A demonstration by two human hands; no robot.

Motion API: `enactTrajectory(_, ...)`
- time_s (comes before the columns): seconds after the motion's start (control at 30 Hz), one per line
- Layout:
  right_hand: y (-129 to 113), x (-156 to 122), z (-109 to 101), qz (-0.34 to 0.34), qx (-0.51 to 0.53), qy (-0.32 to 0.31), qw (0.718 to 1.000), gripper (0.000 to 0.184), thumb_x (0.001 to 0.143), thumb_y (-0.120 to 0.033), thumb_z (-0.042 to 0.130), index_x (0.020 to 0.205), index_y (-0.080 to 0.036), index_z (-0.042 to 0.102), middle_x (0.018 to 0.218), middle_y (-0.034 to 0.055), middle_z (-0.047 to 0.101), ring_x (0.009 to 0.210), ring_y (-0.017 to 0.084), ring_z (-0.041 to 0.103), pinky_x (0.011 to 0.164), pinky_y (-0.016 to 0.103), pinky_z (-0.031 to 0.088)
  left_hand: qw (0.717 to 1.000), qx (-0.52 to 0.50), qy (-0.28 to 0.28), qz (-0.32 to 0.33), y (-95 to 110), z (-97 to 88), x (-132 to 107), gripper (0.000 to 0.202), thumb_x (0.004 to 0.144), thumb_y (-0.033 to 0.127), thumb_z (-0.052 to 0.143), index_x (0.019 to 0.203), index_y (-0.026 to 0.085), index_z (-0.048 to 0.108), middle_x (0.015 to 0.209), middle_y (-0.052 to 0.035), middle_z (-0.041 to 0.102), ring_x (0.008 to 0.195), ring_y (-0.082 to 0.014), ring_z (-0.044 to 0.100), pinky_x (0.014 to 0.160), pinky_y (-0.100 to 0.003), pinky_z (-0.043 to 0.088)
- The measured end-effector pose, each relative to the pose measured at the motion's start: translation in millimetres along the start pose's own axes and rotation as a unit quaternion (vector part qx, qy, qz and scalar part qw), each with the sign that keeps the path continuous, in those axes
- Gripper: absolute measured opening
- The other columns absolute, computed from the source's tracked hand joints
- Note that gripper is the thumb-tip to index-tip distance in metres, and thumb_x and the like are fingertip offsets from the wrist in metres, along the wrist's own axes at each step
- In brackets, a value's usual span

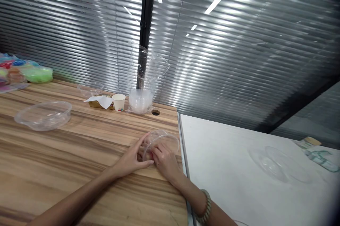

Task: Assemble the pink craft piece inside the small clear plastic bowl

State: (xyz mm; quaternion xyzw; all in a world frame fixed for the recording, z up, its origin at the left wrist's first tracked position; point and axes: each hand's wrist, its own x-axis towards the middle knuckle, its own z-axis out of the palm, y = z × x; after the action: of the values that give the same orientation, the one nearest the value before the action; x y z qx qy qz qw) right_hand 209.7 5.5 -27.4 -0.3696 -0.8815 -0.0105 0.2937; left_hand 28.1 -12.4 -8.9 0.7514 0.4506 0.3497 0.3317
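Observation:
A clear plastic bowl (pixel 173 142) is tipped on its side near the right edge of the wooden table, its opening facing me. My left hand (pixel 130 159) is closed round the bowl's left side, thumb at the lower rim. Inside the opening, the bent fingers of my right hand (pixel 165 162) are drawn together. A small reddish patch shows by those fingertips, too unclear to name. A bracelet circles my right wrist.
A wide clear container (pixel 49 121) stands at left; another clear bowl (pixel 90 88) is behind. A tissue pack (pixel 99 103), paper cup (pixel 119 103) and bagged stack of bowls (pixel 140 101) line the back. Clear lids (pixel 268 166) lie on the white table (pixel 212 148).

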Motion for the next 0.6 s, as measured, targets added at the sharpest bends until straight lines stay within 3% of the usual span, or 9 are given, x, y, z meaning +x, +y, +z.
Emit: enactTrajectory(0.6,0.0,0.5,-0.6,-0.006,-0.004,-0.001,1.000,0.018,0.085,-0.006,0.047,0.083,-0.016,0.062,0.082,0.0049,0.060,0.076,0.018,0.053,0.066,0.029,0.044,1.000,0.014,0.001,0.001,-4.1,0.5,-1.9,0.089,0.074,0.034,0.067,0.145,0.022,0.015,0.149,-0.0091,0.029,0.135,-0.0265,0.029,0.111,-0.040,0.028)
